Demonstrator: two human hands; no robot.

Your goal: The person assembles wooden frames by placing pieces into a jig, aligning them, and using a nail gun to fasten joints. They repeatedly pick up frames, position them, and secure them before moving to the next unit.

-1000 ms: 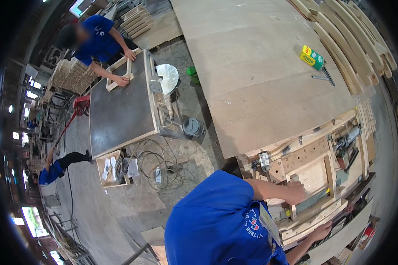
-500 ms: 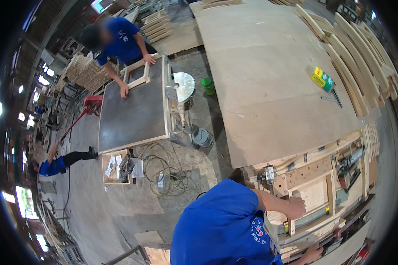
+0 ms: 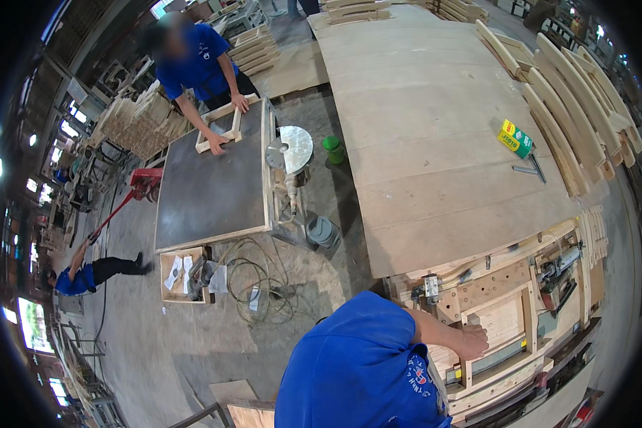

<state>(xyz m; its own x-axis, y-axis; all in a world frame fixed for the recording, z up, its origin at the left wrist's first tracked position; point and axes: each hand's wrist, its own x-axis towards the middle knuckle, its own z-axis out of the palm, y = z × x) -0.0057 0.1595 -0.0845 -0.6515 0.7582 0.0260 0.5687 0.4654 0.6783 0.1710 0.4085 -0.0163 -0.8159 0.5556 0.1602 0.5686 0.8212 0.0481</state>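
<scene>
Below the near edge of the cardboard-covered table (image 3: 449, 157), a pale wooden frame (image 3: 529, 321) lies on a workbench; the left hand (image 3: 472, 341) sits at its left rail, fingers curled, though whether they grip the wood I cannot tell, and the right hand is out of view, its state untold. Left of that table, a co-worker (image 3: 192, 60) rests both hands at a smaller frame (image 3: 233, 134).

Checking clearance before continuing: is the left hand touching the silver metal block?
Apart. The head view shows it: a strip of wooden board lies plainly between the left hand and the silver metal block.
</scene>
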